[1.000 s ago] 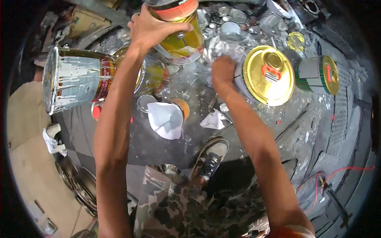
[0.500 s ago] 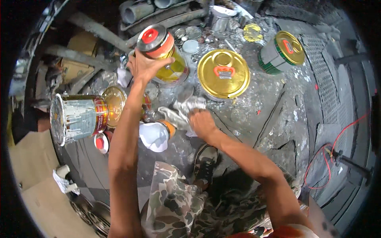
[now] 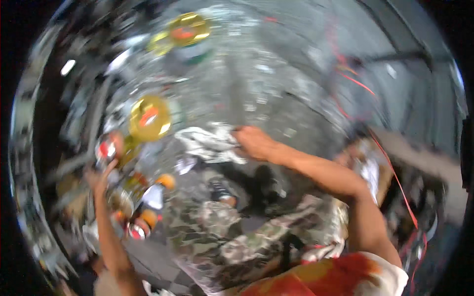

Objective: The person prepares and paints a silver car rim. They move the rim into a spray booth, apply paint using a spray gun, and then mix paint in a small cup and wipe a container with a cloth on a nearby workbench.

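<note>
Motion blur softens the view. My right hand is closed on a crumpled white-grey rag, held above the grimy floor. At the left, my left hand has thumb and fingers spread apart beside a yellow can with a red cap; whether they touch is smeared. Just beyond that can stands a larger can with a gold lid and an orange-red handle. Near my left forearm lie a white piece with an orange end and a small round container with a red centre.
Another gold-lidded can stands farther off, next to a yellow disc. A red cord runs down the right side. My camouflage-clad leg and shoe are close below the rag. Blurred clutter lines the left.
The view has swung right, shifting the cans leftward. My left hand has come off the yellow can's side, fingers spread near its top. My right hand still grips the rag, now lifted and more spread out.
</note>
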A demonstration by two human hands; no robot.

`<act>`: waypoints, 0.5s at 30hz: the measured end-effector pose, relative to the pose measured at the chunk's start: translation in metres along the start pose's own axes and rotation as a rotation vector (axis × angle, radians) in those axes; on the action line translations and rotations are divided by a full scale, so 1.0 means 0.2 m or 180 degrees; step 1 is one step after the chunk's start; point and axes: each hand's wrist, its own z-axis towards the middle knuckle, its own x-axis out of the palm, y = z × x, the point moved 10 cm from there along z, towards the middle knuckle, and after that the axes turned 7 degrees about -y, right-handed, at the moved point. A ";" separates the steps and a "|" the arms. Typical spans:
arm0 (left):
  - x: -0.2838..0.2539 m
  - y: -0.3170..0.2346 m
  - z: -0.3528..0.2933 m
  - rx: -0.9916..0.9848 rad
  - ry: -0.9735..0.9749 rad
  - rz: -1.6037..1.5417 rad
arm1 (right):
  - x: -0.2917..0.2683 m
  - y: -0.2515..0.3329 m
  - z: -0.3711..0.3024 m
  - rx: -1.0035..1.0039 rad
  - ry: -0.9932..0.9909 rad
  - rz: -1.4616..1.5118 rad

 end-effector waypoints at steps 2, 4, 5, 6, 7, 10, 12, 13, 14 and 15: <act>-0.34 -0.03 -0.03 -0.0177 -0.0433 0.0755 | -0.15 -0.07 -0.18 0.0626 -0.0182 0.0111; -0.56 -0.17 -0.08 -0.0178 -0.0301 0.0537 | -0.35 -0.08 -0.43 0.0984 -0.0626 0.0157; -0.54 -0.27 -0.17 0.0064 0.0196 0.0220 | -0.43 -0.10 -0.57 0.1382 -0.0976 0.0457; -0.55 -0.36 -0.26 0.0144 0.0451 0.0118 | -0.49 -0.10 -0.68 0.1697 -0.1336 0.0783; -0.51 -0.45 -0.38 0.0341 0.1178 0.0046 | -0.52 -0.06 -0.79 0.1790 -0.1412 0.0853; -0.39 -0.61 -1.04 -0.0204 0.2893 -0.0826 | -0.68 0.03 -1.42 0.2690 -0.2452 0.1390; -0.38 -0.71 -1.31 0.0483 0.3473 0.0269 | -0.76 0.20 -1.87 0.2838 -0.3170 0.1331; -0.42 -0.76 -1.39 0.0454 0.3482 0.0291 | -0.66 0.21 -2.12 0.3609 -0.2924 0.1785; -0.49 -0.78 -1.48 0.0234 0.3538 0.0129 | -0.62 0.29 -2.37 0.3959 -0.2865 0.1863; -0.60 -0.80 -1.53 0.0098 0.3245 0.0260 | -0.61 0.35 -2.60 0.4219 -0.2536 0.1463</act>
